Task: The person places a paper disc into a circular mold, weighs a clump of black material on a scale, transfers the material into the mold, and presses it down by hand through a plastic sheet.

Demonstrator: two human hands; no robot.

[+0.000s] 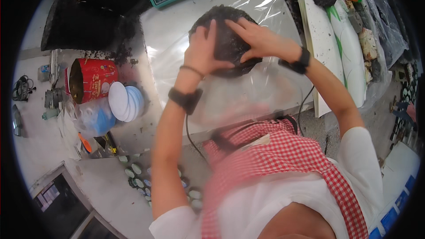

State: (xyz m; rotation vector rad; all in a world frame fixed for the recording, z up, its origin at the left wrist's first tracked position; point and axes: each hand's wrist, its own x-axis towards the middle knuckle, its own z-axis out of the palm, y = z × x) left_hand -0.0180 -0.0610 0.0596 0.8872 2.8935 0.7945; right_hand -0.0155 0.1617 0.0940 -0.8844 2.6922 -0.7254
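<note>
Dark crumbly mound, sitting mid-table on a clear plastic sheet, far from the apron: left hand and right hand are pressing it, fingers spread. Risk: crumbs are likely spilling off the slippery sheet toward the red tin.
</note>
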